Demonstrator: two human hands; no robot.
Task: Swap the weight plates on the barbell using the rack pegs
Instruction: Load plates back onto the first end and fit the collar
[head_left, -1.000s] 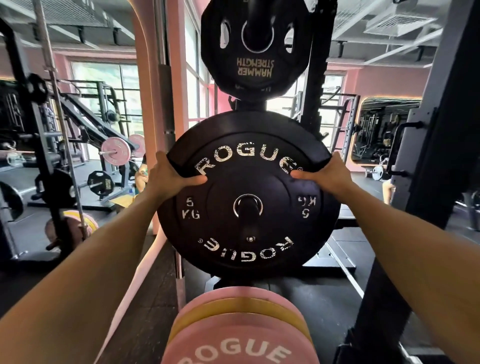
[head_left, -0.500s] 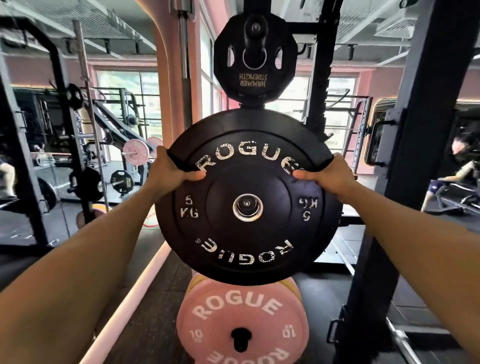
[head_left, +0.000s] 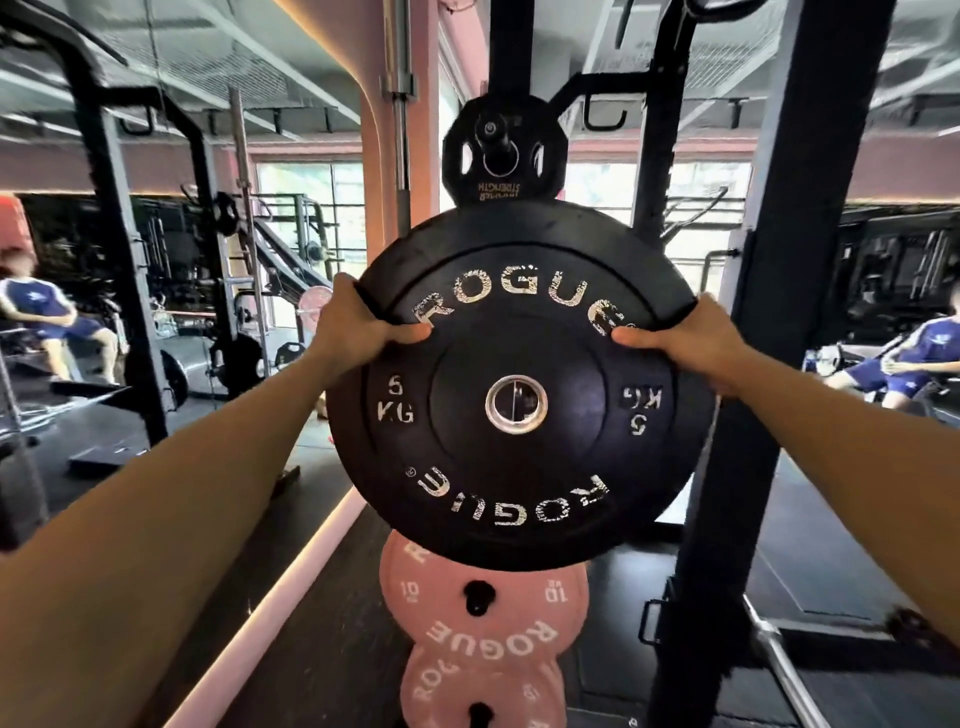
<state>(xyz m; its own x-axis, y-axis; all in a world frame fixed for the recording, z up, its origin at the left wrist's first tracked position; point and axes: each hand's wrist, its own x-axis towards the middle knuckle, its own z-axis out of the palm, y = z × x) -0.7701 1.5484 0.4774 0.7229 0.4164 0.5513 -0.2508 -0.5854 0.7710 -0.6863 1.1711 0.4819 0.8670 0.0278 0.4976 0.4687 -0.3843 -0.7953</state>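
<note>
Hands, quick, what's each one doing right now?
Left hand: closed, gripping the upper left rim of the black round rubber 5 kg plate.
Right hand: closed, gripping its upper right rim.

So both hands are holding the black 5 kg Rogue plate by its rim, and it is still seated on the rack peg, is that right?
Not quite. The head view shows the black 5 kg plate off the peg: its centre hole is empty. The left hand and right hand do hold its rim.

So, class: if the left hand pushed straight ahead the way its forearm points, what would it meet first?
The left hand already grips the black 5 kg plate at its rim, so it meets that plate at once. What lies beyond it is hidden by the plate.
</note>
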